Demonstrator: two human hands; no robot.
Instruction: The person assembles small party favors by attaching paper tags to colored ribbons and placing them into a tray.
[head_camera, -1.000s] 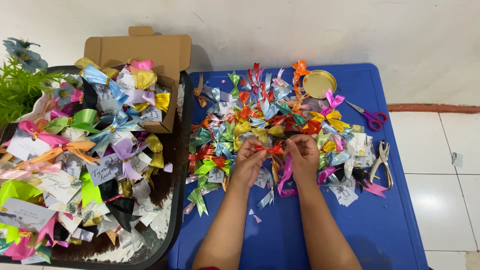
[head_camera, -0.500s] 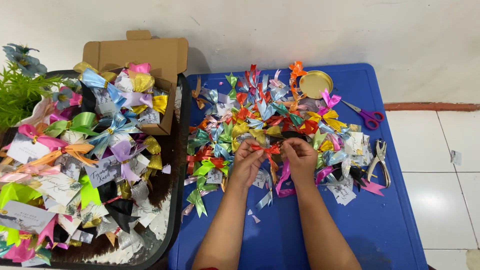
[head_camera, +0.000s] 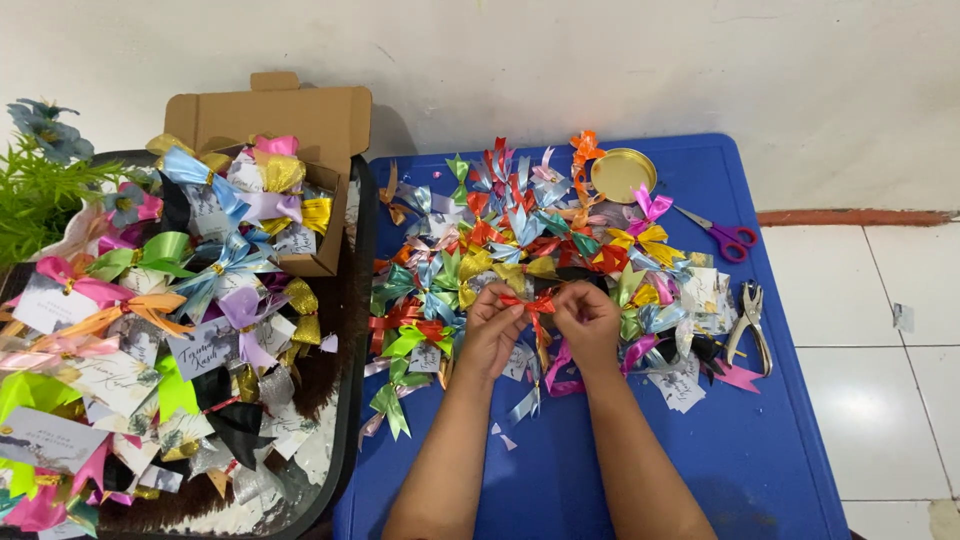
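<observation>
Both hands pinch one small red ribbon bow (head_camera: 530, 303) between them. The left hand (head_camera: 492, 325) holds its left side with the fingertips closed tight on it, and the right hand (head_camera: 585, 318) holds its right side the same way. The bow sits up just above the blue table (head_camera: 560, 470), and its tails hang down between the two hands.

Right behind the bow, and on both sides of it, lies a big pile of ribbon bows (head_camera: 480, 235) in many colours: red, blue, yellow, green, pink and orange. Some white paper tags (head_camera: 685, 385) lie just past the right hand, mixed in with the bows.

Further to the right of the grip rests a silver hole punch (head_camera: 748, 318). Behind that, near the far edge of the table, lie purple scissors (head_camera: 725, 236). A round gold lid (head_camera: 623, 175) sits behind the pile, well away from the hands.

Far to the left of the grip is a dark tray (head_camera: 345, 440) full of finished bows tied to cards. An open cardboard box (head_camera: 275, 120) stands at the back of it, also stuffed with bows. At the very far left is a green plant (head_camera: 40, 185) with blue flowers.
</observation>
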